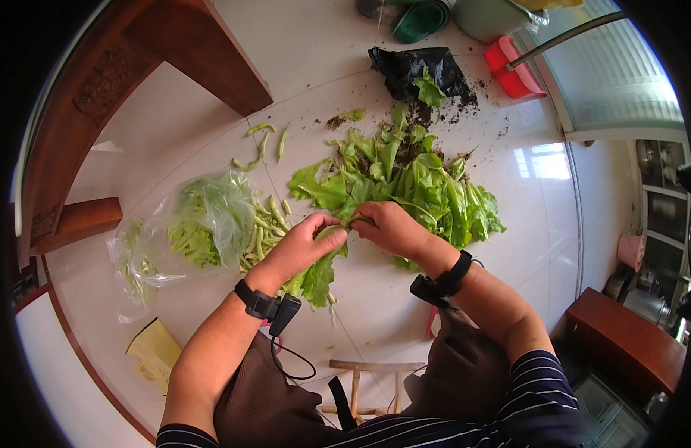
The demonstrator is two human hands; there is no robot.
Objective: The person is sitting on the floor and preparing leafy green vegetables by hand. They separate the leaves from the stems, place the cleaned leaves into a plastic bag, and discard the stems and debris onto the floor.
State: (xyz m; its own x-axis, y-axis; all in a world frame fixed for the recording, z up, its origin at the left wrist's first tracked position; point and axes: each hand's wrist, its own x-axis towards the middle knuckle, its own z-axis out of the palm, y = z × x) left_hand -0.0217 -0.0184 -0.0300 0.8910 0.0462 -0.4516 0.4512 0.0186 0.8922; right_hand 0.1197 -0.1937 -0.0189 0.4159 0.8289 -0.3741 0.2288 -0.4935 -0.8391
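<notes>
A leafy green lettuce plant (320, 278) is between my hands, its leaves hanging below my left palm. My left hand (303, 246) grips it near the stem. The fingertips of my right hand (393, 231) pinch the stem end, close to my left fingers. Just beyond my right hand, a heap of loose lettuce (429, 193) lies on the tiled floor (373, 305), with roots and soil among it. Left of my left hand are a pile of green bean pods (264, 227) and a clear plastic bag (233, 201) with lettuce inside. Several bean pods (262, 148) lie apart farther out.
A black plastic bag (398, 73) with spilled soil (466, 98) lies beyond the heap. A red dustpan (510, 67) and a bucket (482, 19) stand at far right. Carved wooden furniture (228, 61) is at left. A wooden stool (373, 367) shows between my knees, yellow paper (155, 353) lower left.
</notes>
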